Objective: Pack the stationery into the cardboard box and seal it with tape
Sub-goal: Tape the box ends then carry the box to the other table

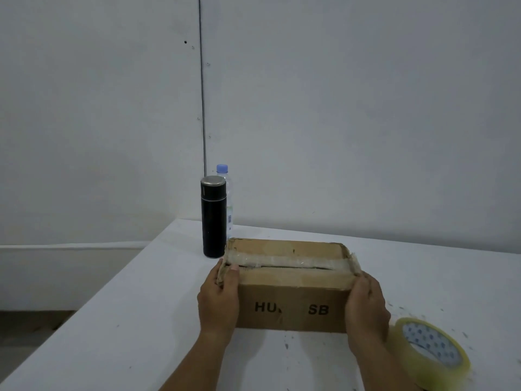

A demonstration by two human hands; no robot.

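A brown cardboard box (293, 303) with black letters on its front stands on the white table (135, 320). Its top flaps are folded down, with a narrow dark gap along the seam and old clear tape beside it. My left hand (218, 300) grips the box's left end, thumb on the top flap. My right hand (366, 306) clasps the right end. A roll of clear tape (431, 354) with a blue-patterned core lies on the table just right of my right wrist. No stationery is visible.
A black flask (213, 218) with a metal lid stands just behind the box's left corner. A clear water bottle (227, 193) with a blue cap is behind it. The table's left edge runs diagonally; a grey wall rises behind.
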